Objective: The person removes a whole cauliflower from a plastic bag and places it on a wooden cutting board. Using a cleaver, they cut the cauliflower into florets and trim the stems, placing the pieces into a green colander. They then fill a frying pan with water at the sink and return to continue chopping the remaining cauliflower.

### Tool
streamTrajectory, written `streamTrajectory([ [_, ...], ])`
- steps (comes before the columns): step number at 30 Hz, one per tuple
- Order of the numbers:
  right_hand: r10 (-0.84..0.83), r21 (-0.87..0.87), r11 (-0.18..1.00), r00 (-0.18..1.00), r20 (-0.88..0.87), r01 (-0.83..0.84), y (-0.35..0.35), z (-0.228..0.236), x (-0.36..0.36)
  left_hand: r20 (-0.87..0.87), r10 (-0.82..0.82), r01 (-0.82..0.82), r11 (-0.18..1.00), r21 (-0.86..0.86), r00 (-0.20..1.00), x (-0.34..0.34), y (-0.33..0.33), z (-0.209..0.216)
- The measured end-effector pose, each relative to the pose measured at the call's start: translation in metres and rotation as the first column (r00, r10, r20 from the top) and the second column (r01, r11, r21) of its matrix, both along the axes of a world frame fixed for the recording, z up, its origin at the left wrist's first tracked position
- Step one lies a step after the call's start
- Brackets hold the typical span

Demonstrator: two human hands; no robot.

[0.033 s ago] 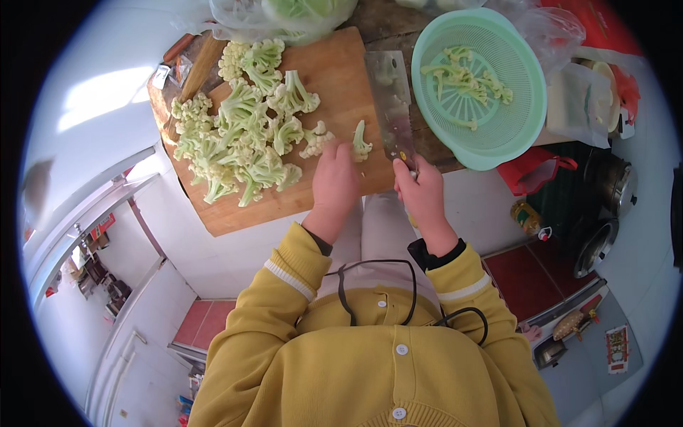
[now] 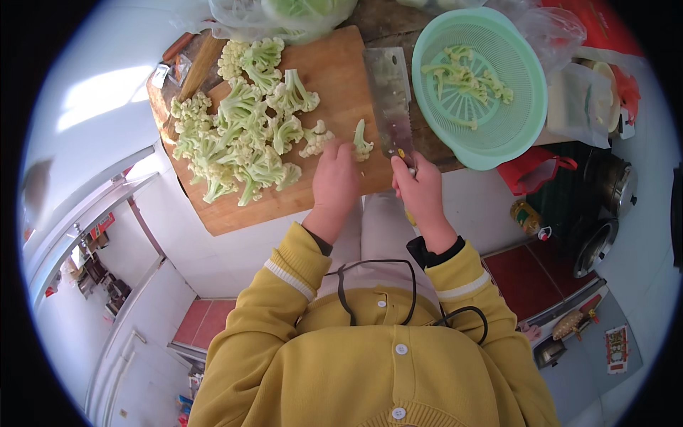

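My left hand (image 2: 336,183) rests at the near part of the wooden cutting board (image 2: 331,71), fingers bent together against a small cauliflower floret (image 2: 313,140); its fingertips are partly hidden. Just right of those fingers stands a separate small floret piece (image 2: 361,142). My right hand (image 2: 420,186) grips the handle of a cleaver (image 2: 391,96), whose broad blade lies along the board's right edge, pointing away from me. A heap of cut cauliflower (image 2: 242,139) covers the board's left half.
A mint-green colander (image 2: 428,121) at the right holds several thin cauliflower pieces (image 2: 469,82). Plastic bags with green vegetables (image 2: 299,11) lie at the far edge. A wooden stick (image 2: 199,67) lies left of the heap. Below right are a red bag (image 2: 530,173) and an oil bottle (image 2: 525,215).
The cleaver and my right hand have shifted very slightly to the left. My left hand and the cauliflower look the same.
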State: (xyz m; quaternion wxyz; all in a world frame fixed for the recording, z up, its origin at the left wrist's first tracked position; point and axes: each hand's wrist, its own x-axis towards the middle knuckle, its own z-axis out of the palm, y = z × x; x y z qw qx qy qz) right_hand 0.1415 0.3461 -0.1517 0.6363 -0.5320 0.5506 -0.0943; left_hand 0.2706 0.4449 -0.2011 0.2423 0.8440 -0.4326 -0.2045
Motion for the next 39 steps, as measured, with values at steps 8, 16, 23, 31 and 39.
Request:
streamTrajectory([
  [8, -0.089, 0.159, 0.984, 0.994, 0.062, 0.079, -0.005, -0.009, 0.027, -0.089, -0.025, 0.008, 0.982, -0.188, 0.996, 0.002, 0.006, -0.007],
  [16, -0.029, 0.079, 0.996, 0.999, -0.042, 0.033, -0.001, -0.015, 0.030, -0.202, 0.000, -0.036, 0.984, -0.173, 0.979, 0.001, 0.004, -0.010],
  [23, -0.023, 0.073, 0.997, 1.000, -0.007, 0.024, -0.002, -0.015, 0.032, -0.227, -0.027, -0.014, 0.984, -0.177, 0.973, 0.006, 0.000, -0.003],
  [31, 0.094, -0.056, 0.993, 0.990, -0.101, -0.100, 0.004, -0.030, 0.028, -0.268, -0.020, -0.027, 0.985, -0.170, 0.963, 0.007, -0.002, -0.003],
  [39, 0.164, -0.289, 0.925, 0.944, -0.288, -0.248, 0.016, -0.043, 0.039, -0.281, -0.020, -0.032, 0.984, -0.177, 0.960, 0.009, 0.002, -0.010],
])
